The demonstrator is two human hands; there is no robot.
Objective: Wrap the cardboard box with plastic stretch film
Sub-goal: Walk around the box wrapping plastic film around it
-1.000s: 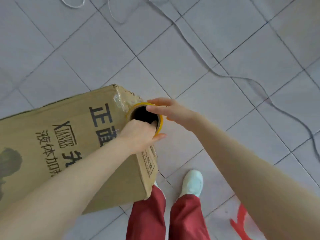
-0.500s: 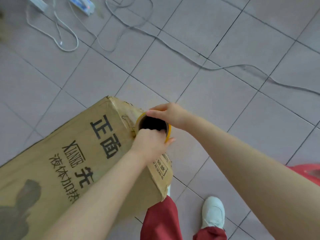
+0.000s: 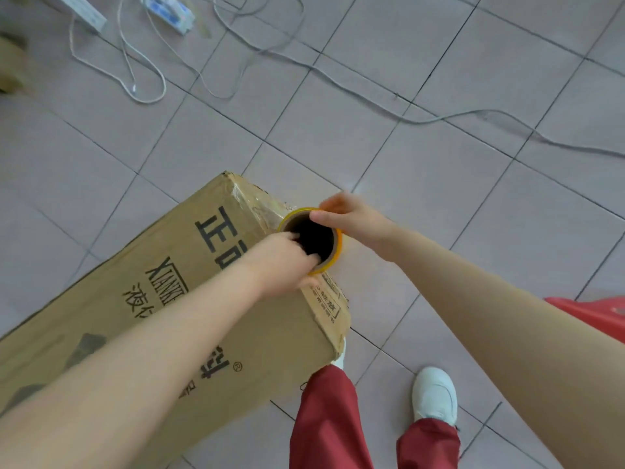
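Seemingly mid-wrap, with the roll of film held against the top corner of the cardboard box standing on the floor, left hand hooked into its core, right hand pinching its rim, probably next to be carried round the corner under steady pull.

I get soft, even, bright light, shadows faint. Motion blur softens the print on the brown cardboard box.
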